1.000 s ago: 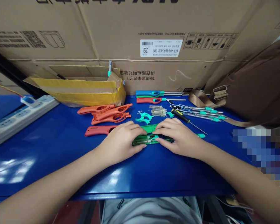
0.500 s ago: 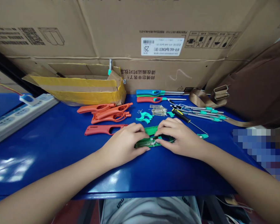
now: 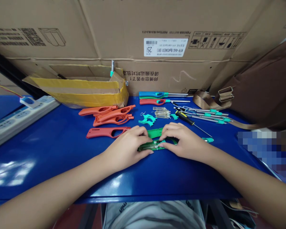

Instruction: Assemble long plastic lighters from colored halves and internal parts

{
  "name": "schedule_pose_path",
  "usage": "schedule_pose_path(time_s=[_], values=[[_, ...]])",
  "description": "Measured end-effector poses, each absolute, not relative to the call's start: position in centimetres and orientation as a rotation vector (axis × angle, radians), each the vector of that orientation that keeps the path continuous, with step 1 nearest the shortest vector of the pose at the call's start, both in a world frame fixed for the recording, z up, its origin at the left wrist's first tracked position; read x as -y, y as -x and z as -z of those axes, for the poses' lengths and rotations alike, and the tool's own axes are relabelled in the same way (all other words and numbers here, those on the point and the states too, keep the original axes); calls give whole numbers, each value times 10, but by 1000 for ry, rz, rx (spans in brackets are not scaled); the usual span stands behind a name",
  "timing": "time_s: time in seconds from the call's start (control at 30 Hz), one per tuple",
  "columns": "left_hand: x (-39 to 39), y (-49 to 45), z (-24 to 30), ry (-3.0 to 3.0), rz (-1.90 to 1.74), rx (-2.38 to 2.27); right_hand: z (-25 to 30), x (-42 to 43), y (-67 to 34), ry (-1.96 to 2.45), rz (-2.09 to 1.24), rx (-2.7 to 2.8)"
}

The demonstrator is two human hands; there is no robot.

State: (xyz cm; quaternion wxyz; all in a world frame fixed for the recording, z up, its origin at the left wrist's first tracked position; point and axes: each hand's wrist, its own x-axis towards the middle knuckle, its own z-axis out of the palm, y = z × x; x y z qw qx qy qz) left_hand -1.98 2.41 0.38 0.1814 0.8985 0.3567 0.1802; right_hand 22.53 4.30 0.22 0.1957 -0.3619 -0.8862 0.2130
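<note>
My left hand (image 3: pixel 131 144) curls round the left end of an opened green lighter shell (image 3: pixel 154 149), thumb and fingers gripping it. A clear fuel tank (image 3: pixel 146 146) lies inside this half. My right hand (image 3: pixel 187 140) is closed at the shell's middle, thumb and fingertips pressing by a small dark part and a teal piece; exactly what they pinch is partly hidden. Behind the fingers lies the other green shell half (image 3: pixel 156 132). A teal nozzle end (image 3: pixel 207 140) shows past my right hand.
Red lighter shells (image 3: pixel 107 132) lie left, with teal triggers (image 3: pixel 147 120), clear tanks (image 3: pixel 162 113) and a screwdriver (image 3: pixel 184 117) behind my hands. Metal nozzle rods (image 3: pixel 209 115) and finished lighters (image 3: pixel 154 101) sit farther back. A taped cardboard box (image 3: pixel 78 92) and power strip (image 3: pixel 23 113) stand left.
My right fingertips have shifted very slightly at the middle of the green shell. My left hand keeps its hold, and everything else lies as before.
</note>
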Motion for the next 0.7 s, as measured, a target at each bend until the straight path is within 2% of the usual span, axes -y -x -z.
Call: schedule_pose_path(time_s=[0.37, 0.7], values=[[-23, 18, -6, -2514, -493, -1044, -2, -42, -222, 1008, -696, 2370], [-21, 20, -11, -2523, -558, -1016, -11, -45, -231, 997, -554, 2367]])
